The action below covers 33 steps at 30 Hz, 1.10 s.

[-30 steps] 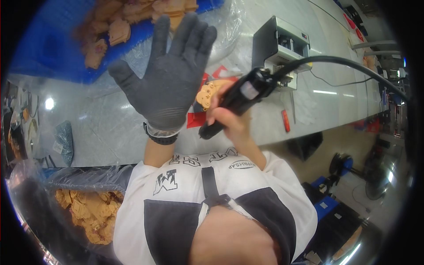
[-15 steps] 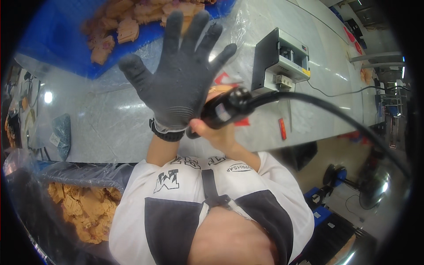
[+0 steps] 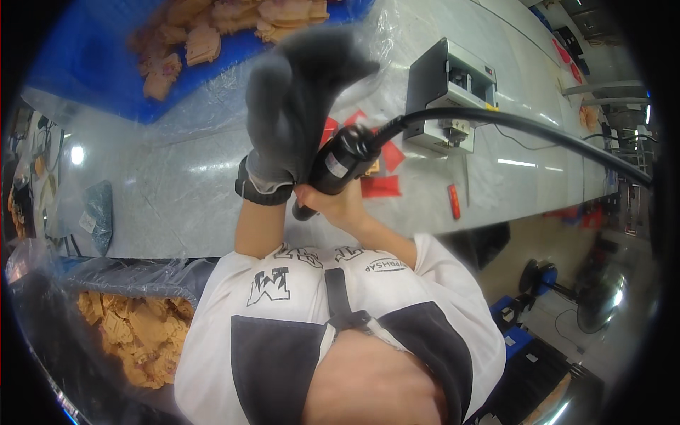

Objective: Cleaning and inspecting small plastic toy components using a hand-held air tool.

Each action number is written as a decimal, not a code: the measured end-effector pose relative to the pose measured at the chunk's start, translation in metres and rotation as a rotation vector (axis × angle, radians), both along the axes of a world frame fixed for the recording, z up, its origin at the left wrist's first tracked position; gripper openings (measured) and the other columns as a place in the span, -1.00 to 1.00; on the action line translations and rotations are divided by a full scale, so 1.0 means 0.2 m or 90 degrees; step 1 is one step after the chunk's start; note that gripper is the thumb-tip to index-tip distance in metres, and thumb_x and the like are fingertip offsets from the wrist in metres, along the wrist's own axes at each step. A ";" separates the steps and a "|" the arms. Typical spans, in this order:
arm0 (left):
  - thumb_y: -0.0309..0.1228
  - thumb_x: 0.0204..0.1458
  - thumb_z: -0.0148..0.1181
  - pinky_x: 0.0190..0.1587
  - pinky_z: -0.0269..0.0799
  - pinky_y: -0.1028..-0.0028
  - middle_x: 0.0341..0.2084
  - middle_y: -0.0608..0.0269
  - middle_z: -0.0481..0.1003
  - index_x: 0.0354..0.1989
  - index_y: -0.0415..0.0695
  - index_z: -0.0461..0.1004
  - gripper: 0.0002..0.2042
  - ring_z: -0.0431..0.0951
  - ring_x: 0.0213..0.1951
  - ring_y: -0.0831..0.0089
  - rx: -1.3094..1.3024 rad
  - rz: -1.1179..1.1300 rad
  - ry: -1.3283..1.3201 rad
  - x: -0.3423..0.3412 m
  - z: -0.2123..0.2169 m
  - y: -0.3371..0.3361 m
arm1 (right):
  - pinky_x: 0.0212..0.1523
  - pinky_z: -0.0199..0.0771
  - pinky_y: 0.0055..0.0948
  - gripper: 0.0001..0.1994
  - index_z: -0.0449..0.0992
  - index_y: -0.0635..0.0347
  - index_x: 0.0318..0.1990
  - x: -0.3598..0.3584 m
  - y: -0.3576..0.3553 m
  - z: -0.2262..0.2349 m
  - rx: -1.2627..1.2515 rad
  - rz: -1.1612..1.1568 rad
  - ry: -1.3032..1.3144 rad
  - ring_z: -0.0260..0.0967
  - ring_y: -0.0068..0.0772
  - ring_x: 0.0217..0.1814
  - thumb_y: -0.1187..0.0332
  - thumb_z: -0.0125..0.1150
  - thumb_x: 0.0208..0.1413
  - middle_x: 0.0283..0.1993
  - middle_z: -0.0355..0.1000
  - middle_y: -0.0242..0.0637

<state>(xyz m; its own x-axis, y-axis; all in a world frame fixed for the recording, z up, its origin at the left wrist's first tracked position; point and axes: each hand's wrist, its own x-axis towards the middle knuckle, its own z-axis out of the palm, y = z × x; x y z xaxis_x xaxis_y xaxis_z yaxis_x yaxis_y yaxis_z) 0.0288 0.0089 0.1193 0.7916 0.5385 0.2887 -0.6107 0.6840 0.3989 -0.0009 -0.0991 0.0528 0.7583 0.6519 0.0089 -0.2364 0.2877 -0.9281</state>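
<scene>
two hands (image 3: 333, 205) up over bench (image 3: 177, 191). right grip clamped on black handheld tool (image 3: 340, 166); gloved left hand (image 3: 294, 106) curled, grip state unclear. best kept steady, hose (image 3: 510, 124) slack.

The gloved left hand (image 3: 297, 106) is raised over the grey table (image 3: 177, 191). The bare right hand (image 3: 336, 205) grips a black corded power tool (image 3: 338, 164). A grey metal box (image 3: 446, 95) stands far right. Tan wooden pieces (image 3: 134, 333) lie in a bag, near left.
</scene>
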 end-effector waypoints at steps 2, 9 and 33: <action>-0.11 0.13 -0.23 -0.66 0.03 0.57 -0.79 0.39 0.15 -0.68 -0.08 0.22 -0.60 0.13 -0.75 0.56 0.100 -0.087 -0.047 0.01 -0.09 0.10 | -0.50 0.29 -0.63 -0.65 0.28 0.23 -0.27 0.02 -0.01 0.01 0.025 0.015 0.011 0.22 -0.69 -0.50 0.65 0.18 -0.29 -0.46 0.30 -0.42; -0.21 0.13 -0.23 -0.74 -0.16 0.56 -0.91 0.45 -0.01 -0.86 0.01 0.05 -0.53 -0.10 -0.84 0.62 0.089 0.034 0.068 -0.28 -0.25 0.30 | -0.43 0.22 -0.39 -0.58 0.18 0.26 -0.11 0.29 -0.52 0.15 0.128 -0.272 -0.104 0.17 -0.43 -0.61 0.46 0.01 -0.23 -0.60 0.18 -0.34; -0.46 -0.04 0.10 -0.32 0.33 0.64 -0.46 0.32 0.49 -0.33 -0.20 0.47 -0.88 0.42 -0.40 0.66 0.481 0.150 0.508 -0.02 -0.76 -0.01 | -0.48 0.25 -0.35 -0.62 0.16 0.28 -0.13 0.40 -0.50 0.23 0.158 -0.340 -0.262 0.18 -0.41 -0.66 0.57 -0.01 -0.20 -0.62 0.21 -0.26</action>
